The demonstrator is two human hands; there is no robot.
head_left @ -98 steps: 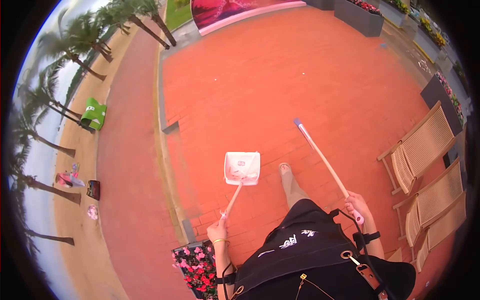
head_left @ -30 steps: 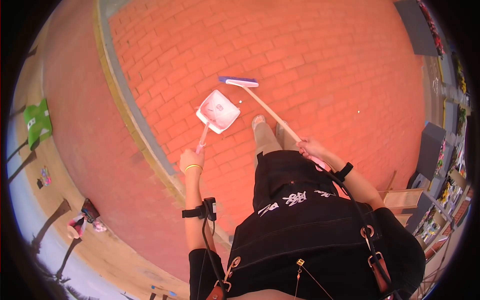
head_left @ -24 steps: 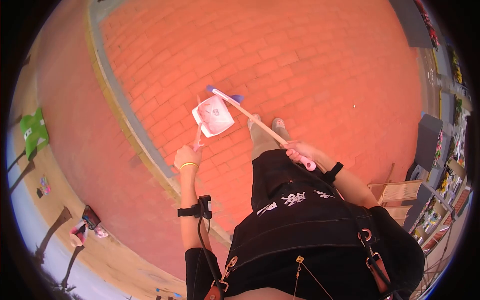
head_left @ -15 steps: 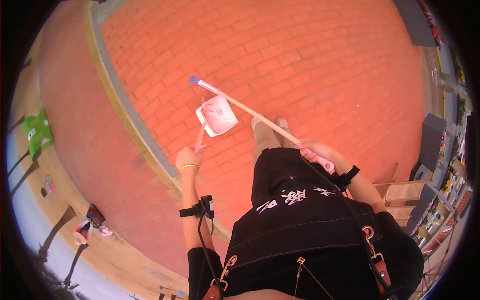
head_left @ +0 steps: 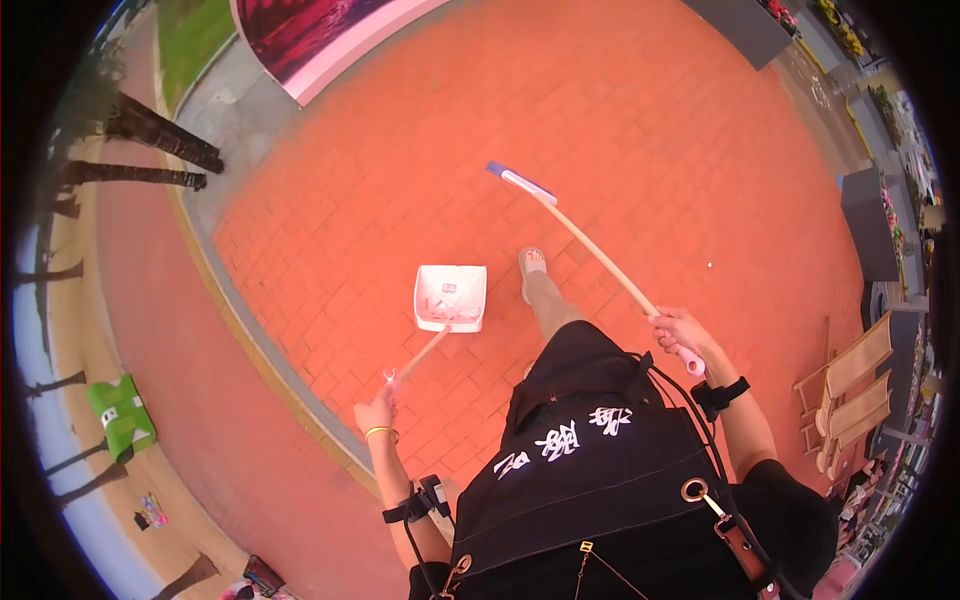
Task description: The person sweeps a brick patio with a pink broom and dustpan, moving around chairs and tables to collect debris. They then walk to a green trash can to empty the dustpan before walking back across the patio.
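Note:
My left hand (head_left: 377,412) is closed round the pink handle of a long-handled dustpan (head_left: 436,319). Its white pan hangs ahead of me over the red paving, with a few small bits lying inside. In my right hand (head_left: 681,333) is the upper end of a broom (head_left: 600,255), fingers wrapped round the shaft just below its pink end grip. The wooden shaft slants forward and left to a head with blue bristles (head_left: 496,169). Broom and dustpan are apart from each other. One sandalled foot (head_left: 534,264) shows between them.
A stone kerb (head_left: 262,356) runs along the left of the brick paving (head_left: 380,180). Tree trunks (head_left: 165,135) and a pink-edged panel (head_left: 330,45) stand ahead. Wooden folding chairs (head_left: 850,400) and dark planters (head_left: 868,225) line the right side.
The view has turned and moved forward, bringing the panel and trunks in. The broom head has swung right, away from the dustpan, and one foot has stepped forward.

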